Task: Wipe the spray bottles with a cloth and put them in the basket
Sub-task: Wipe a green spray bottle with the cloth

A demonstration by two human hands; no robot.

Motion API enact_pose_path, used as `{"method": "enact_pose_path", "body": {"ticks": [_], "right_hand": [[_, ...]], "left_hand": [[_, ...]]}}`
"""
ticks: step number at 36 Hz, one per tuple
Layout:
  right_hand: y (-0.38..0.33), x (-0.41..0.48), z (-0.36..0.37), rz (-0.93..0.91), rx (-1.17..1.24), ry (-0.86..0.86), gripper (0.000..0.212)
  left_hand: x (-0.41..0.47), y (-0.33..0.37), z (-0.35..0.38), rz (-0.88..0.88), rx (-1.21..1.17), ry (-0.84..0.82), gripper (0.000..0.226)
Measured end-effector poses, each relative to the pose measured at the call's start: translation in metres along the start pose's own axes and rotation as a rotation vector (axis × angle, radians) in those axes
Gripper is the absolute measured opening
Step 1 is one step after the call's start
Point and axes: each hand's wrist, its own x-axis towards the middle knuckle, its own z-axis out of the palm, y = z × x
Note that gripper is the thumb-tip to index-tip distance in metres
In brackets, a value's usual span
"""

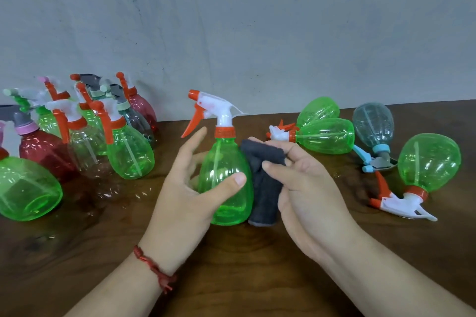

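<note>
While my left hand (185, 188) clasps the upright green spray bottle (226, 162), thumb across its front, my right hand (304, 188) beside it pinches a folded grey cloth (262, 188) against the bottle's flank. I judge it empty thin plastic: light, slick, dentable, best held at the belly. No basket shows, and I cannot tell whether the base touches the desk (231, 265).

Two bare forearms, both hands seen. L hand (190, 188) has thin red braided cord bracelet (154, 269) on the wrist, w/ small knots and loose ends. R hand (309, 195) bare; nails short.
</note>
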Motion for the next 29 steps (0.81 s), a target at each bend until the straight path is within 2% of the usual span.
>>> {"method": "enact_pose_path", "body": {"ticks": [4,9,11,15,17,20,22,25,29], "right_hand": [[0.003,-0.003,0.000,-0.044,-0.165,0.039,0.030],[0.001,0.000,0.000,-0.034,-0.220,0.063,0.032],[-0.007,0.002,-0.002,-0.179,-0.282,0.125,0.035],[-0.024,0.003,-0.009,-0.613,-0.409,0.233,0.038],[-0.023,0.007,-0.014,-0.753,-0.492,0.249,0.041],[-0.011,0.015,-0.021,-0.829,-0.870,0.095,0.048],[-0.004,0.017,-0.025,-0.769,-1.063,-0.059,0.048],[-0.008,0.017,-0.025,-0.700,-1.064,-0.168,0.050],[-0.014,0.020,-0.022,-0.710,-1.139,-0.296,0.049]], "left_hand": [[0.000,0.002,0.003,-0.005,-0.041,0.047,0.108],[-0.003,0.007,0.004,0.024,-0.005,0.044,0.106],[-0.004,0.008,0.003,0.009,0.013,0.027,0.106],[-0.007,0.011,0.004,-0.032,0.061,-0.061,0.108],[-0.010,0.012,0.007,-0.046,0.068,-0.094,0.108],[-0.014,0.014,0.015,-0.066,0.053,-0.141,0.107],[-0.015,0.015,0.017,-0.091,0.008,-0.169,0.107],[-0.014,0.017,0.016,-0.122,-0.038,-0.197,0.109],[-0.013,0.018,0.010,-0.133,0.017,-0.199,0.116]]}}
